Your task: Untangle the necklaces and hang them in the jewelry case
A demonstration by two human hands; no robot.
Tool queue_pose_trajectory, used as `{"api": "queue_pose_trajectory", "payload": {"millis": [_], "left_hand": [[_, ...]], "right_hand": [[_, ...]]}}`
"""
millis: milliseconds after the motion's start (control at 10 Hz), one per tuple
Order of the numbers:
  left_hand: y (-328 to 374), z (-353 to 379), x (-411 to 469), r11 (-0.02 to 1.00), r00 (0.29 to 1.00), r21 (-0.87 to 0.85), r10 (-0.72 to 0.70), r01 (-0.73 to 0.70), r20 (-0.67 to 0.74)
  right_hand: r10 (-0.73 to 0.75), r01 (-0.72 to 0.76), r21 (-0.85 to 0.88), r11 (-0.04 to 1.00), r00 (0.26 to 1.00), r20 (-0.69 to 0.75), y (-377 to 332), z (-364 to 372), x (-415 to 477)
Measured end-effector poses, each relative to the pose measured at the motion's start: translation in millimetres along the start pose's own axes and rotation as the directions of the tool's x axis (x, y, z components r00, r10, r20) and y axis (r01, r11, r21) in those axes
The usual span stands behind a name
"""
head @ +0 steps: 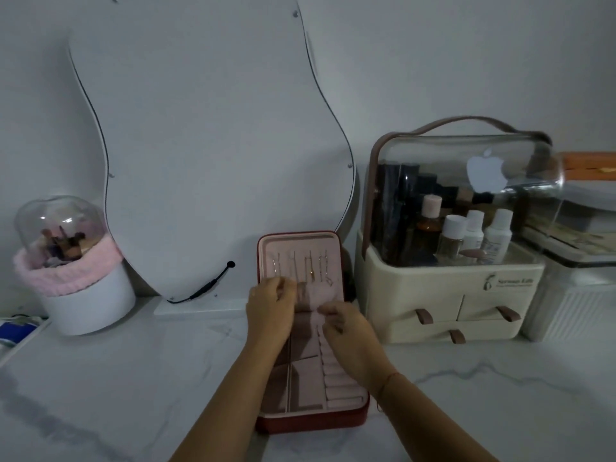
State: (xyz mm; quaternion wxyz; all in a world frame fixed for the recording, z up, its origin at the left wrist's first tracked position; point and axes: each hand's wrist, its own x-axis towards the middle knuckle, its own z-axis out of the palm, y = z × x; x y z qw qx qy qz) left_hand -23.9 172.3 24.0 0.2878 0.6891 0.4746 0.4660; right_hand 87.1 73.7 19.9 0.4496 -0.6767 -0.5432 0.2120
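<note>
A red jewelry case [346, 416] with pink lining lies open on the marble counter, its lid standing upright against the mirror. Several thin necklaces [311, 270] hang side by side from hooks inside the lid. My left hand [270, 310] is at the lid's lower left, fingers curled at the pink pocket below the chains. My right hand [348, 328] hovers over the case's hinge area with fingers curled, pinching at something too small to make out. The lower ends of the chains are hidden behind my hands.
A wavy mirror [200, 145] leans on the wall behind the case. A cream cosmetics organiser [450, 295] with bottles and drawers stands close on the right. A domed brush holder [76, 261] with a pink band sits at the left.
</note>
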Motion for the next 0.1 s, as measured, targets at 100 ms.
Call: {"api": "queue_pose_trajectory", "payload": {"millis": [100], "left_hand": [[2.9,-20.6,-28.2,0.999,0.999,0.012,-0.041,0.041,0.033]], "right_hand": [[0.007,-0.007,0.010,1.000,0.998,0.054,-5.0,-8.5,-18.9]]}}
